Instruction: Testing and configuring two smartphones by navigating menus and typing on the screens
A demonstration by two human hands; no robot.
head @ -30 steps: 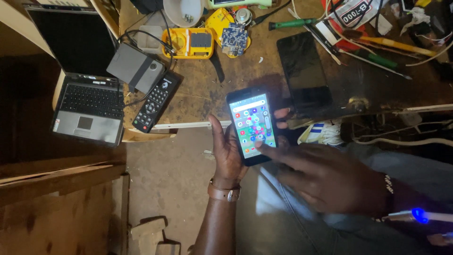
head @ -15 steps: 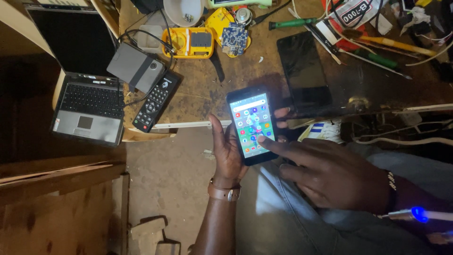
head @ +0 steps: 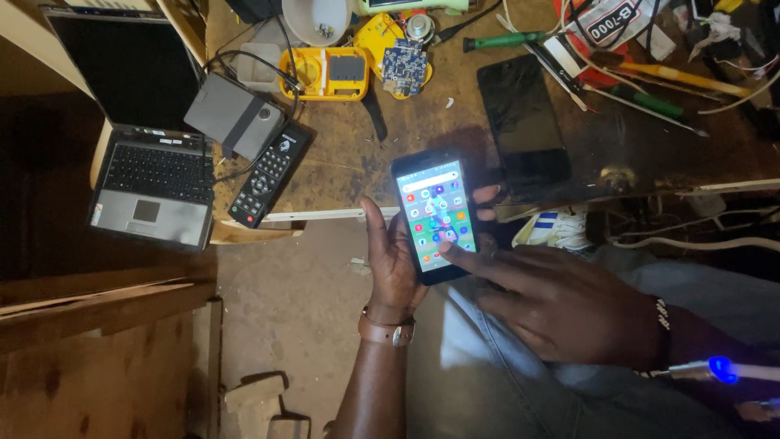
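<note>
Smartphone (head: 436, 215) with coloured icon grid, pinched in left hand (head: 393, 264) grip, right hand (head: 561, 305) forefinger on screen.

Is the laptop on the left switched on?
No, the laptop has a dark, blank screen, while the only lit screen is the smartphone held in the left hand.

The setting is a small electronics repair workshop. A worn wooden workbench (head: 422, 122) carries a bare blue circuit board (head: 404, 67), a yellow plastic parts tray (head: 325, 75), a green-handled screwdriver (head: 504, 39), a dark detached phone screen panel (head: 522, 126), a black remote control (head: 264, 176) and an open grey laptop (head: 150, 175). Loose cables (head: 699, 236) hang below the bench edge.
</note>
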